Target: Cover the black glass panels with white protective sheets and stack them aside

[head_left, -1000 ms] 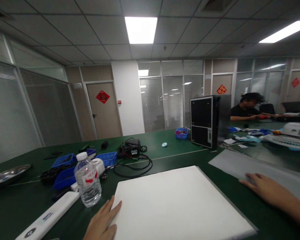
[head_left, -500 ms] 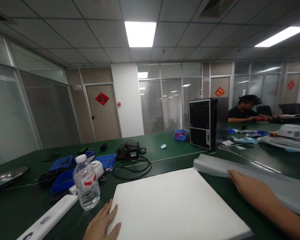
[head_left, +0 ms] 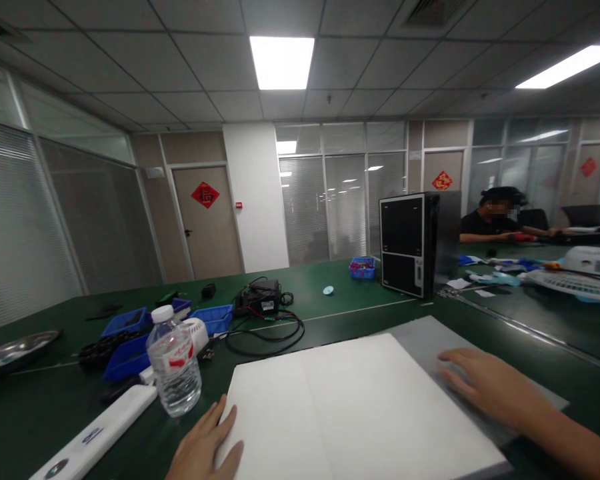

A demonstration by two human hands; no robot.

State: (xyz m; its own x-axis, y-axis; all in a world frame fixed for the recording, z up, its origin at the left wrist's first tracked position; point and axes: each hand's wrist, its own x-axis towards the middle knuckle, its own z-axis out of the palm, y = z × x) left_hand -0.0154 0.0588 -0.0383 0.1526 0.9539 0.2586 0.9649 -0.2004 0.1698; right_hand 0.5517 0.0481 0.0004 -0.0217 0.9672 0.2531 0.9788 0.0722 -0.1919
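Observation:
A large white foam board (head_left: 360, 413) lies flat on the green table (head_left: 45, 407) in front of me. My left hand (head_left: 205, 447) rests open on its near left corner, fingers flat. My right hand (head_left: 485, 387) lies flat and open on a grey sheet (head_left: 430, 337) that now sits against the board's right edge, partly over it. A clear water bottle (head_left: 174, 363) with a white cap stands just left of my left hand.
A long white device (head_left: 95, 437) lies by the bottle. Blue bins (head_left: 125, 357), a black box with tangled cables (head_left: 263, 307) and a metal tray (head_left: 10, 350) sit at the left. A black computer case (head_left: 413, 243) stands behind. Another person sits far right.
My right hand has dragged the grey sheet leftward from the right side of the table until it meets the white board. My left hand has stayed on the board's corner.

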